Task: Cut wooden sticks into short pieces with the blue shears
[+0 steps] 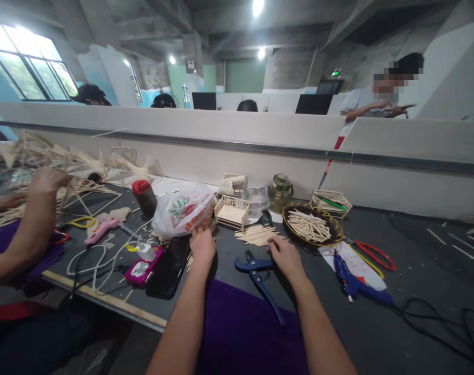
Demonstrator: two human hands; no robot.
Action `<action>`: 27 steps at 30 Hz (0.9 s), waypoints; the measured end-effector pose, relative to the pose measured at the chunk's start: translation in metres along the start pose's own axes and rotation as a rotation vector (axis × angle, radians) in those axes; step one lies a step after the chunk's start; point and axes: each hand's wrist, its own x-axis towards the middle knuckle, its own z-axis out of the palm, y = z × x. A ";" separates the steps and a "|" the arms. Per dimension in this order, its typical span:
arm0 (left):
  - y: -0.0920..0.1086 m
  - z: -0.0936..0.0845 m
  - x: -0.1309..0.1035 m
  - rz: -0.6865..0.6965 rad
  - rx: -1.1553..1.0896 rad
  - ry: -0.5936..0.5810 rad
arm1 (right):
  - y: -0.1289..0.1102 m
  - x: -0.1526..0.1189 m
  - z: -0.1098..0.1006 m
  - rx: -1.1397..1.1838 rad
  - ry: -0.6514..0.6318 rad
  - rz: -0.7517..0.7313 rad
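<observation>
Sticks (256, 236) lie loose and unjoined on the desk (406, 234) in the head view, before a small frame (232, 211) that looks already built; more fill the basket (335, 229), so much appears unused. The left hand (202, 246) has its fingers bent beside the bag (174, 213), the right hand (286, 255) its fingers loosely curled at the sticks' near ends; whether either grips anything, I cannot tell.

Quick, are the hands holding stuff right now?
Left hand: by the plastic bag; can't tell if it's holding anything.
Right hand: at the stick pile; can't tell if it's gripping any.
</observation>
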 end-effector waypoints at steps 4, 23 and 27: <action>0.000 0.001 0.003 -0.026 -0.018 0.042 | -0.001 -0.002 0.000 0.009 0.010 -0.023; -0.022 -0.034 0.057 -0.112 -0.449 0.042 | -0.005 -0.006 0.000 0.097 0.006 -0.072; -0.017 -0.043 0.033 0.068 -0.590 0.009 | -0.005 -0.006 -0.001 0.129 0.011 -0.075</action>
